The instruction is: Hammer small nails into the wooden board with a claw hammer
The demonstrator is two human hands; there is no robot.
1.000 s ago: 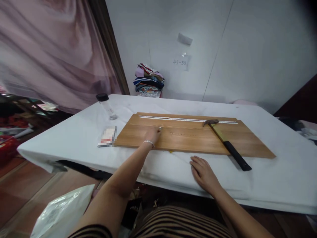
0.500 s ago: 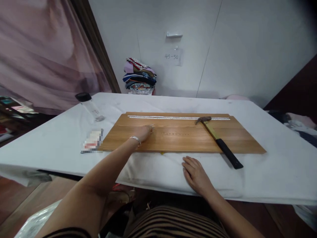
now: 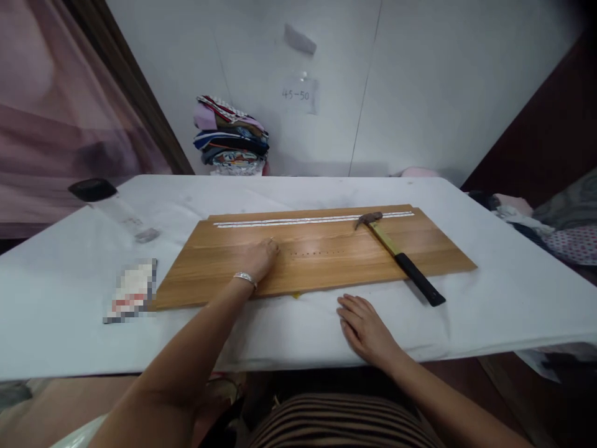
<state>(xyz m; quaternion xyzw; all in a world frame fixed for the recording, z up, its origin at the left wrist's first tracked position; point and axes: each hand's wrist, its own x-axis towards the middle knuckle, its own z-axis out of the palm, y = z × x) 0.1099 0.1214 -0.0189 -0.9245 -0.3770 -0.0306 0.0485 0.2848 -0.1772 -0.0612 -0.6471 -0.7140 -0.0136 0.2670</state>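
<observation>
A wooden board (image 3: 321, 264) lies on the white-covered table with a row of small dark marks (image 3: 319, 252) across its middle. My left hand (image 3: 261, 256), with a silver bracelet at the wrist, is on the board just left of that row. Its fingers are curled together, and whatever they hold, if anything, is hidden. My right hand (image 3: 366, 330) rests palm down on the cloth in front of the board, fingers stretched out, holding nothing. A claw hammer (image 3: 403, 264) lies across the board's right part, head towards the far side, black handle past the near edge.
Two white strips (image 3: 312, 220) run along the board's far part. A clear bottle with a black lid (image 3: 135, 221) and a blurred-out flat object (image 3: 131, 291) lie at the left. Folded clothes (image 3: 232, 137) are stacked by the wall behind the white tabletop (image 3: 508, 298).
The view has turned, so the board and table appear tilted and shifted left. My left hand stays at the left end of the marks, fingers still curled. The right hand and hammer have not moved.
</observation>
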